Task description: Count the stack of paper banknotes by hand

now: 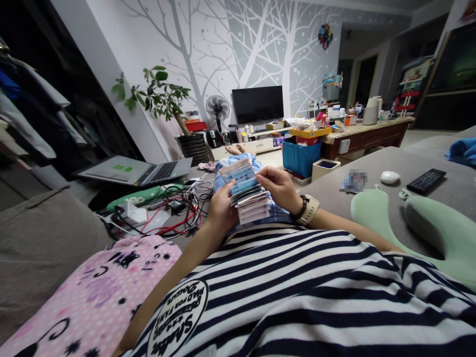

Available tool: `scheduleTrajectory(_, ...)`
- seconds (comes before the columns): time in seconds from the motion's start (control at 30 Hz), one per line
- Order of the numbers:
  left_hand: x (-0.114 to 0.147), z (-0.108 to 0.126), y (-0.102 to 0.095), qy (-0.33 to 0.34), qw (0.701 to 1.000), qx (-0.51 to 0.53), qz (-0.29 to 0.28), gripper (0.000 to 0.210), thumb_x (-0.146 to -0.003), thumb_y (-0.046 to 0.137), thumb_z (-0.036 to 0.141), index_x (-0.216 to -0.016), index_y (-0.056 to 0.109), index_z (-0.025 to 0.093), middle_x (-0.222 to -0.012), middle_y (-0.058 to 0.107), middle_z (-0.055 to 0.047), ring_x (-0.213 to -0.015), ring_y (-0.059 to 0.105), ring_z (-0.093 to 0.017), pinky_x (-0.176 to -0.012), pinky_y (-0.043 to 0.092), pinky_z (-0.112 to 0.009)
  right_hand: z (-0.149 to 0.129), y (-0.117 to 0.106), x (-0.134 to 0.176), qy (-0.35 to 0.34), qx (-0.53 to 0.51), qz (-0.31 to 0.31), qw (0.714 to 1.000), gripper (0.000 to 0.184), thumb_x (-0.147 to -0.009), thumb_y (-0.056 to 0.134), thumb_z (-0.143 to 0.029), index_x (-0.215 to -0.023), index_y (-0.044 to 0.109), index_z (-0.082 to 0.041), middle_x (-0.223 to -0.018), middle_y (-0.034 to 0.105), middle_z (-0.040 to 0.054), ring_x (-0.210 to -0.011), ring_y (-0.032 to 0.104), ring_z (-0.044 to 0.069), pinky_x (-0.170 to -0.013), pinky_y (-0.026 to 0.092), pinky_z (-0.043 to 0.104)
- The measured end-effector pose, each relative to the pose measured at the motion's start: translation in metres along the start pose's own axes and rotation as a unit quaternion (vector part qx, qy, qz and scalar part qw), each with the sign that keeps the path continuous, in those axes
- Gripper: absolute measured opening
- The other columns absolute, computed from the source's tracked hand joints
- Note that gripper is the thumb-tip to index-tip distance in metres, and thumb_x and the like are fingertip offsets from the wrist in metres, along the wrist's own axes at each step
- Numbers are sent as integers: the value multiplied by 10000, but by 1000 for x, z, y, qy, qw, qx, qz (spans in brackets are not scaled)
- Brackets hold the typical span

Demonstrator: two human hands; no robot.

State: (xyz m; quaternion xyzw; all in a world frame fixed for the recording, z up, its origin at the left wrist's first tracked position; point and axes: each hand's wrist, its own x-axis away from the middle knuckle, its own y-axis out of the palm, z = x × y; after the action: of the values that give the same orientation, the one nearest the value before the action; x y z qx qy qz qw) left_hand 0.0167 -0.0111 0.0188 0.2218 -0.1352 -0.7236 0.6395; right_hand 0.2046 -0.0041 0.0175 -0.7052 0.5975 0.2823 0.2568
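A thick stack of paper tickets [254, 204] is fanned out above my lap, with blue printed ones on top and paler edges stepped below. My left hand [223, 203] grips the stack from its left side, thumb lying over the top ticket. At the upper right edge, my right hand [279, 186] has thumb and forefinger closed on the edge of a blue ticket [243, 184]. A pale-strapped watch [310, 209] and a dark bracelet are on my right wrist. The print on the tickets is too small to read.
An open laptop [130, 170] and tangled cables [182, 210] lie to my left, beside a pink patterned blanket [96, 292]. On the right are a green neck pillow [427, 228], a black remote [426, 181] and a white mouse [390, 177]. Ahead stands a blue box [301, 157].
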Motion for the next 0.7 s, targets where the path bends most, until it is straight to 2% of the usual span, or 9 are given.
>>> scheduleTrajectory(0.13, 0, -1, 0, -4, 1000, -1, 5, 404, -1031, 967, 414, -1370, 946, 194, -1311, 988, -178, -1335, 949, -484, -1179, 792, -611, -1, 0, 0, 2, 3, -9, 1000, 801, -883, 898, -1064, -844, 667, -299, -766, 497, -16, -800, 490, 218, -767, 502, 395)
scheduleTrajectory(0.27, -1, -2, 2, 0, 1000, 16, 27, 411, -1047, 943, 409, -1395, 933, 190, -1282, 993, -161, -1321, 958, -451, -1160, 805, -568, -1, -1, 1, -1, 2, -10, 1000, 825, -900, 882, -1080, -813, 637, -297, -752, 469, -24, -782, 471, 210, -756, 475, 389)
scheduleTrajectory(0.33, -2, -3, 4, 7, 999, 17, 36, 424, -1040, 948, 394, -1415, 929, 198, -1272, 998, -150, -1308, 963, -452, -1145, 813, -561, 0, -2, 1, 1, 10, -6, 1000, 838, -927, 843, -1096, -789, 636, -296, -736, 493, -17, -771, 469, 210, -750, 472, 389)
scheduleTrajectory(0.47, -2, -5, 8, 16, 998, 13, 58, 449, -1025, 955, 353, -1445, 919, 198, -1253, 1006, -141, -1289, 971, -455, -1145, 821, -570, 3, -4, 1, 12, 10, -22, 1000, 833, -1039, 727, -1081, -791, 685, -287, -776, 651, 41, -778, 527, 222, -752, 513, 399)
scheduleTrajectory(0.53, -2, -6, 8, 24, 997, 20, 67, 439, -1005, 949, 299, -1429, 917, 192, -1238, 1006, -140, -1292, 971, -451, -1154, 819, -576, 6, -4, 0, 26, 6, -17, 999, 803, -1006, 842, -1031, -777, 639, -288, -768, 650, 32, -781, 542, 216, -746, 512, 389)
scheduleTrajectory(0.6, -2, -5, 6, 28, 997, 23, 64, 432, -969, 942, 233, -1397, 921, 190, -1230, 1005, -139, -1293, 971, -452, -1164, 814, -584, 9, -4, -2, 41, 11, 8, 999, 821, -895, 993, -986, -760, 566, -298, -726, 586, -10, -764, 523, 200, -725, 476, 372)
scheduleTrajectory(0.7, 1, -2, 3, 20, 999, 20, 41, 448, -905, 956, 161, -1351, 935, 205, -1206, 1003, -123, -1280, 973, -455, -1177, 805, -590, 13, -4, -5, 52, 27, 46, 997, 852, -791, 1082, -958, -762, 537, -302, -707, 534, -49, -740, 491, 181, -714, 442, 360)
